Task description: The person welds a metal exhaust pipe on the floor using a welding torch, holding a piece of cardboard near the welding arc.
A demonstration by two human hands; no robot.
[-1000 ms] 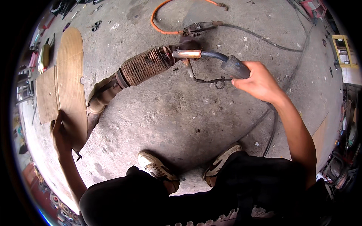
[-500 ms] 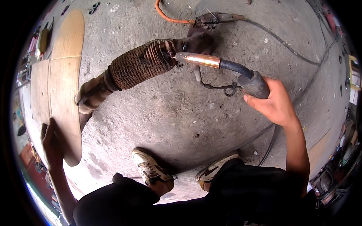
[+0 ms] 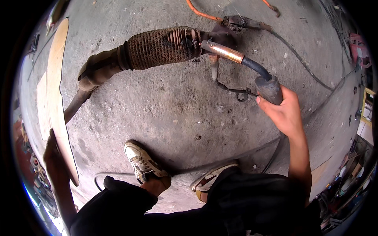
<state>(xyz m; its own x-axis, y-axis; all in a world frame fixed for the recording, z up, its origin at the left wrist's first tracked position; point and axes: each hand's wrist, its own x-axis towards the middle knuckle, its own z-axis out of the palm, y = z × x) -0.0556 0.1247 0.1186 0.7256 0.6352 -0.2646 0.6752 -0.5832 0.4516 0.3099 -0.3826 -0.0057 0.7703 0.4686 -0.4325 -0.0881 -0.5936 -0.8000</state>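
- Exhaust pipe (image 3: 157,49) lies on the concrete floor (image 3: 169,114), across the upper part of the frame, from the left side to just right of the top centre.
- Compared with half a second ago, our view is shifted, and the pipe appears higher and more to the right. The cardboard sheet (image 3: 59,102) looks narrower now, turned nearly edge-on to us, so more of the pipe's lower left end is visible.
- For the work, we judge this changes little: the tip of the welding torch (image 3: 258,67) remains close by the right end of the woven sleeve (image 3: 149,55). Whether it touches the metal, we cannot tell.
- Our right hand (image 3: 286,112) is wrapped around the dark torch handle (image 3: 269,89), thumb along its lower left side; the other fingers are mostly hidden.
- Our left hand (image 3: 55,159) holds the cardboard at its lower left. Its fingers look straight and pressed together; the thumb is hidden, so how firmly it pinches we cannot tell.
- The sleeve is rusty and rough, like coarse knitting, and opens near its right end over corrugated ridges (image 3: 179,39). The nozzle (image 3: 228,53) is a smooth, shiny copper-coloured tube; the cardboard is flat and pale.
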